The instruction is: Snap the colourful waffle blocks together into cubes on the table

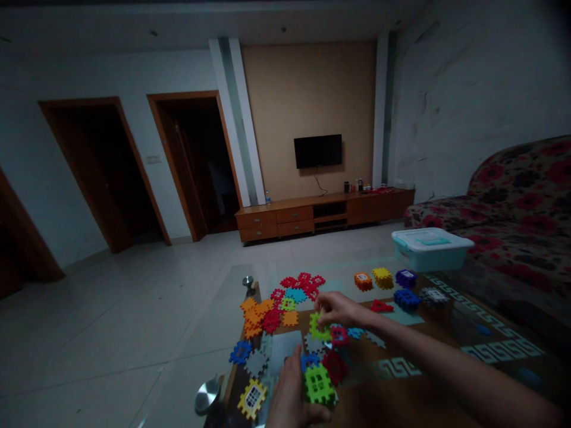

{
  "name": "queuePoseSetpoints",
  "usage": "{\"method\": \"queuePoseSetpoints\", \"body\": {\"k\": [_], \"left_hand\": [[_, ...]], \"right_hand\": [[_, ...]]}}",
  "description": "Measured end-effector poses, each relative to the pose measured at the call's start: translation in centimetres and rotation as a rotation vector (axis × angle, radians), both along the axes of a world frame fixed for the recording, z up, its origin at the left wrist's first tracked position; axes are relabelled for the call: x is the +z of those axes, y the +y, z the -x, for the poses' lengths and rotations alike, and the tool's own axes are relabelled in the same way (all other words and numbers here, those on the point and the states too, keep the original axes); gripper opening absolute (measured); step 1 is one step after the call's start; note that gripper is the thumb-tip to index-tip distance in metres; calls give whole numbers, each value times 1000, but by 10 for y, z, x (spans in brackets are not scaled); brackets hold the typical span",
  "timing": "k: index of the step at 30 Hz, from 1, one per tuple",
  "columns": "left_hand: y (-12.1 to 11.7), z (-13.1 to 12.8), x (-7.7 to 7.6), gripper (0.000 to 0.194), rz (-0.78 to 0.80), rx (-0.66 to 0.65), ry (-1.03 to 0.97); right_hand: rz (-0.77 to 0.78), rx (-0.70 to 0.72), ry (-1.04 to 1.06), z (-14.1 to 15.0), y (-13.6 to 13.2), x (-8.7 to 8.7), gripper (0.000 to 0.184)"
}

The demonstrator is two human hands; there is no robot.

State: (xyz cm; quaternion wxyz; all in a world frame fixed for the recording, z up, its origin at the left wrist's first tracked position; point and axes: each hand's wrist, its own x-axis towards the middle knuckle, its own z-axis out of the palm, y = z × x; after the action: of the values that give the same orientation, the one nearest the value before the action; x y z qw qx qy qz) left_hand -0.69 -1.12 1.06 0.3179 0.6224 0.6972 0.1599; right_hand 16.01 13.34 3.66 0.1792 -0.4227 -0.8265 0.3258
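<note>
The lime-green stack (318,383) of toothed plates stood on the low table (370,395). Along the stack's left side was the left hand (289,389), thumb and fingers parted, the thumb at the stack's near edge; whether it gripped the stack, I could not tell. Left of the stack lay a yellow plate (252,398), and just behind it were a blue plate (309,361) and, to the right, dark red plates (334,365). Farther behind the stack, the right hand (336,309) had its fingers drawn together, pinching a lime-green piece (318,328) over a grey piece (314,343). Beyond the stack to the left lay an orange heap (256,315); beyond it to the right stood a blue pile (406,299) and a lidded box (430,255). Farthest behind the stack were a wooden cabinet (289,220) and a television (318,151).
</note>
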Motion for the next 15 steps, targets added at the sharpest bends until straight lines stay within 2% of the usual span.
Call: {"method": "queuePoseSetpoints", "body": {"k": [3, 7, 11, 15], "left_hand": [[1, 9, -1, 114, 35, 28, 24], [1, 11, -6, 109, 35, 3, 41], [1, 6, -1, 111, 36, -18, 55], [0, -6, 14, 112, 9, -19, 70]], "right_hand": [[165, 181, 66, 5, -30, -14, 28], [113, 216, 44, 15, -50, -37, 25], [-86, 180, 26, 20, -42, -46, 21], [-214, 69, -37, 30, -13, -39, 10]]}}
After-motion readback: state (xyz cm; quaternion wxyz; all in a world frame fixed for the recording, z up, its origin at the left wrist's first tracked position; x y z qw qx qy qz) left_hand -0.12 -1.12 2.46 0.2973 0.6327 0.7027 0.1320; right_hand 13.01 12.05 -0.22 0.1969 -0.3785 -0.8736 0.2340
